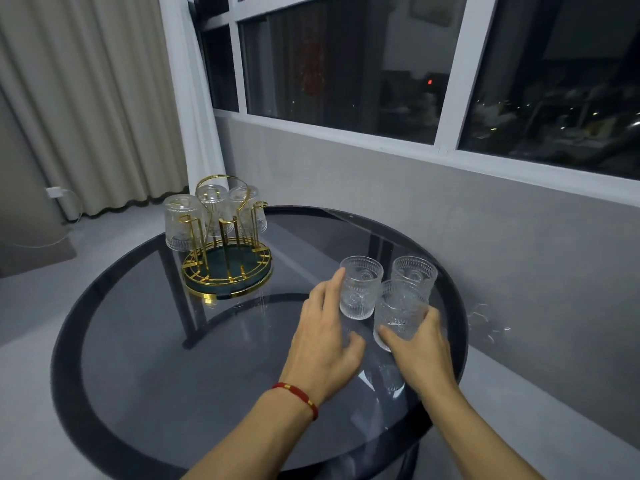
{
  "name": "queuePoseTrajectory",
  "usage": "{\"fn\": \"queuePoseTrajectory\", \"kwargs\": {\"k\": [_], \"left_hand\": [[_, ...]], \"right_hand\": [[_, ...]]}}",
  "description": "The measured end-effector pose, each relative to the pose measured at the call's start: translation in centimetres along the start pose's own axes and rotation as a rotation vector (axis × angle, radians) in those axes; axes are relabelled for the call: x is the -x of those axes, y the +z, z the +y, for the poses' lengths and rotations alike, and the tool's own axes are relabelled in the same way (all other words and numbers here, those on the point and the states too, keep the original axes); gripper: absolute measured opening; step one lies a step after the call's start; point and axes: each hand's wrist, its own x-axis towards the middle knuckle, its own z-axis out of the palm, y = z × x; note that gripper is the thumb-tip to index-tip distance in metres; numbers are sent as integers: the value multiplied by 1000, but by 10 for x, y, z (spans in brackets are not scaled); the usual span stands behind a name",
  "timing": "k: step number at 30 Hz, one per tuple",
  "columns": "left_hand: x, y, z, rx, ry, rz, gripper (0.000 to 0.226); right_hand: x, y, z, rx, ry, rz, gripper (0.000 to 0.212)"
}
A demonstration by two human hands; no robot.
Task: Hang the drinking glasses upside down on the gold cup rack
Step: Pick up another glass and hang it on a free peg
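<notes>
Both arms reach out over the round smoked-glass table (145,358). The right hand (417,344) is wrapped around the nearest glass (398,311), thumb on its near side and fingers curled behind; the glass tips a little toward the person, and whether its base is off the tabletop I cannot tell. Just beyond that hand, touching or almost touching the held one, stands the far glass (414,273), upright with its mouth up. The left hand (327,336), with a red cord bracelet (298,398) at the wrist, is spread wide and holds nothing; its fingertips lie against the side of the middle glass (360,287), which stands upright just ahead of it, and its thumb points across toward the right hand. Well off to the left of the left hand and farther away sits the gold cup rack (227,271) on its dark round tray, with three hung glasses (181,221) mouth-down on its far and left pegs; the pegs facing the hands are bare.
</notes>
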Motion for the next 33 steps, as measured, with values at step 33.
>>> {"fn": "queuePoseTrajectory", "kwargs": {"k": [33], "left_hand": [[-38, -75, -108, 29, -496, 320, 43]], "right_hand": [[-16, 127, -118, -457, -224, -189, 60]]}}
